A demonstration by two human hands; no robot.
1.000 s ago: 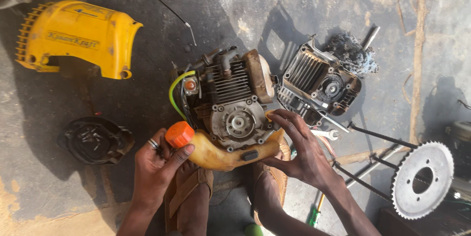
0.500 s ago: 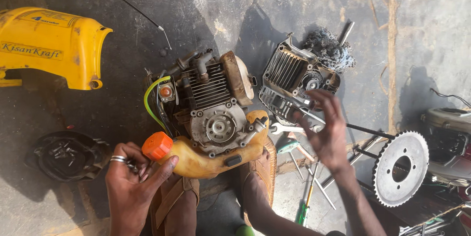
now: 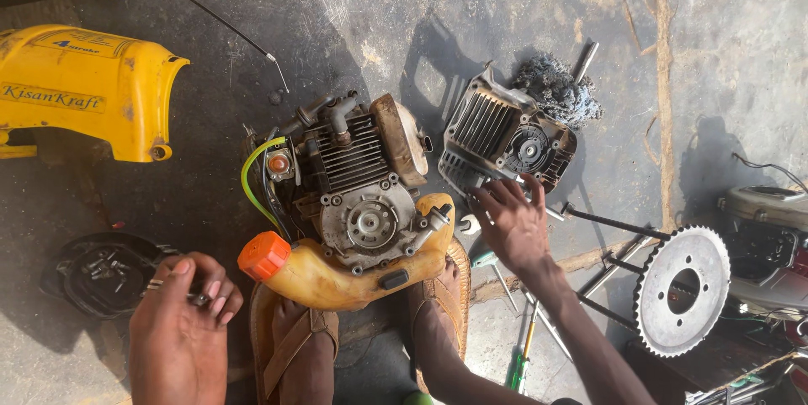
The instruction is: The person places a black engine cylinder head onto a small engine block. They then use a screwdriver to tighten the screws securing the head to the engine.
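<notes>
Compared with a second ago, your right hand (image 3: 515,224) has left the engine and moved out to the right of centre, and your left hand (image 3: 181,321) has let go of the orange cap (image 3: 263,255) and dropped to the lower left of the frame. So neither hand is holding the small engine (image 3: 358,194) now; it stands alone in the middle of the frame, resting against your two sandalled feet (image 3: 370,338) on the concrete floor (image 3: 421,18).

Your left hand is curled, palm up, around some small metal pieces, probably screws, but I cannot tell exactly what they are. Your right hand is open with the fingers spread, reaching down over the loose tools (image 3: 505,279) lying just beside the engine; it grips nothing that I can see.

The engine looks dirty and partly stripped: the cooling fins are bare, the round metal hub in front is uncovered, and a green hose (image 3: 250,178) curves on its left side. Its yellowish fuel tank (image 3: 337,274) sits below, with the orange cap at its left end.

At upper right of centre lies a grey finned housing (image 3: 505,140). A yellow cover (image 3: 84,102) is in the upper left, a dark round tray (image 3: 101,274) with small parts at the lower left, and a toothed blade (image 3: 682,287) at the right.
</notes>
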